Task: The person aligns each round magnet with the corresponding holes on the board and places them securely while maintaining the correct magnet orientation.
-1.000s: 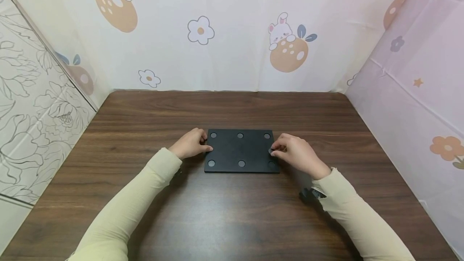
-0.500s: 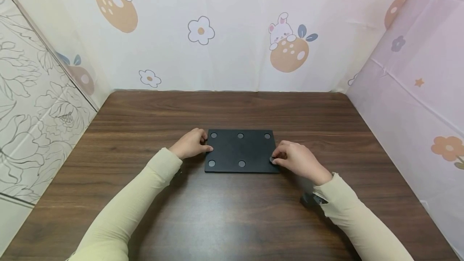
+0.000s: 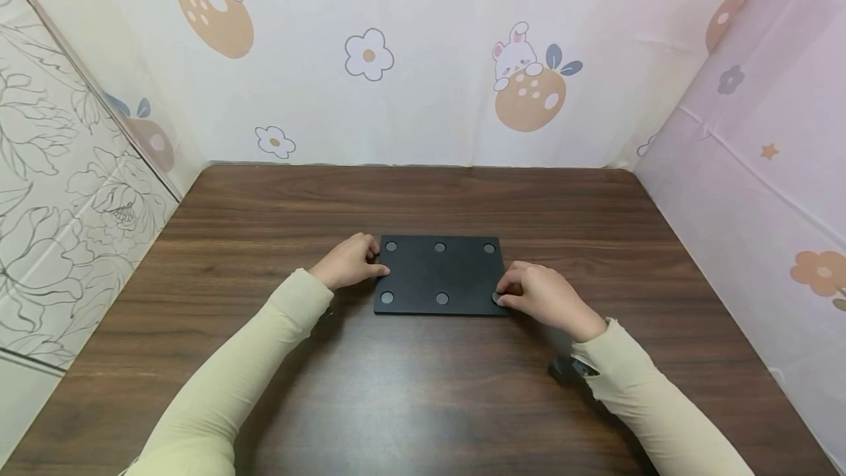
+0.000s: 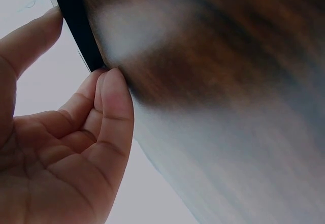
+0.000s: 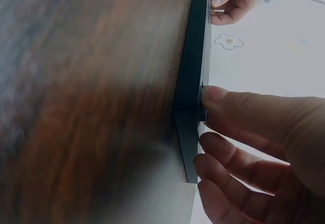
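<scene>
A flat black rectangular board (image 3: 439,270) lies on the table, with round grey spots near its corners and along its long edges. My left hand (image 3: 349,261) holds the board's left edge, thumb on top and fingertips against the side, as the left wrist view shows. At the front right corner my right hand (image 3: 542,292) pinches a small round disc (image 3: 496,298) between thumb and fingers. In the right wrist view this dark disc (image 5: 204,113) stands slightly proud of the board's top, under the thumb; the other fingertips rest near the board's right edge.
The board sits mid-table on a dark brown wooden tabletop (image 3: 396,388). Behind it hangs a pale printed curtain (image 3: 423,94), and more patterned cloth closes off the left and right sides. A dark device (image 3: 571,368) is strapped at the right wrist.
My right hand has slid the disc toward me along the board's right side, to the front right corner spot. The left hand and the board stay in place.
</scene>
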{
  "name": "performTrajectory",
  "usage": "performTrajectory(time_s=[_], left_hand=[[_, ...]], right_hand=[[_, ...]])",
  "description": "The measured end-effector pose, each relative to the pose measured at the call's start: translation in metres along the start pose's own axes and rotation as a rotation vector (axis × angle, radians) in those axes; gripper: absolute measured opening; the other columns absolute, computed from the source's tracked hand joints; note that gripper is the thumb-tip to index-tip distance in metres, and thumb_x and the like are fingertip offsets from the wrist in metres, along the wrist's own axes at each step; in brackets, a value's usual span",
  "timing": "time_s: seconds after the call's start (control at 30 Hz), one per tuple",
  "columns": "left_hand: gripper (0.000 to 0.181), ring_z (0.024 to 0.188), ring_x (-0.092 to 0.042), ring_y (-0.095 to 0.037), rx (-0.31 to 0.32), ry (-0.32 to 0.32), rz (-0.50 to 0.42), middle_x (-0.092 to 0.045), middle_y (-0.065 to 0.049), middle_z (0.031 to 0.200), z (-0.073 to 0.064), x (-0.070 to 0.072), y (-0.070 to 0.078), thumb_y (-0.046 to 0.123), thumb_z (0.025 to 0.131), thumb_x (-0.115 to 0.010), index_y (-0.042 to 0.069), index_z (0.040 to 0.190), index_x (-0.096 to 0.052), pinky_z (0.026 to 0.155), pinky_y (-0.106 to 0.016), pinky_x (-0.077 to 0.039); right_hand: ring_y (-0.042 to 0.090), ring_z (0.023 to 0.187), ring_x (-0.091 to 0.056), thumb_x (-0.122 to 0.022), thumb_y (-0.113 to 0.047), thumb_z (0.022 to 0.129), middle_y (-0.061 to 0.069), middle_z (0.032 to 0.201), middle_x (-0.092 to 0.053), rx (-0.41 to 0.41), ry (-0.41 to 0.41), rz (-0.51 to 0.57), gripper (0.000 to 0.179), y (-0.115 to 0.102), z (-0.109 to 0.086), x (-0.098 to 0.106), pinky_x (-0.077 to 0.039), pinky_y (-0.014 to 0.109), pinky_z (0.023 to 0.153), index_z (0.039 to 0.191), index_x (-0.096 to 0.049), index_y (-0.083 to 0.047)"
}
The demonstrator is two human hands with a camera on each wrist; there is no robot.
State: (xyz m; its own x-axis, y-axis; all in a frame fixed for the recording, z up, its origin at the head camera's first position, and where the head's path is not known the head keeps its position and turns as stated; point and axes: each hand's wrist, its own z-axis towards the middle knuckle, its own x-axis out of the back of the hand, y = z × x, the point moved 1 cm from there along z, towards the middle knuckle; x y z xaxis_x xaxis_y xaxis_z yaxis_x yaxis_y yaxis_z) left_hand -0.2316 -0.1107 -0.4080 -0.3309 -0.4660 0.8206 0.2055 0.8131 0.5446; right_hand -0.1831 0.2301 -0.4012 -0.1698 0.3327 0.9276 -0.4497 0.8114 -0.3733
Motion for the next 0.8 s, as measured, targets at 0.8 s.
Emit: performTrajectory(time_s=[0.8], left_hand=[[0.041,0.101,-0.056,-0.024,-0.024,0.015,0.016,-0.06,-0.014,0.111,0.0018,-0.0002,-0.0012,0.028,0.086,-0.076,-0.001,0.11,-0.061,0.093,-0.04,-0.048]], right_hand=[[0.004,0.072,-0.056,-0.078,-0.02,0.083,-0.008,0.089,-0.064,-0.017,-0.011,0.022,0.009,-0.0026,-0.0026,0.0025,-0.045,0.026,0.063,0.092,-0.076,-0.019]])
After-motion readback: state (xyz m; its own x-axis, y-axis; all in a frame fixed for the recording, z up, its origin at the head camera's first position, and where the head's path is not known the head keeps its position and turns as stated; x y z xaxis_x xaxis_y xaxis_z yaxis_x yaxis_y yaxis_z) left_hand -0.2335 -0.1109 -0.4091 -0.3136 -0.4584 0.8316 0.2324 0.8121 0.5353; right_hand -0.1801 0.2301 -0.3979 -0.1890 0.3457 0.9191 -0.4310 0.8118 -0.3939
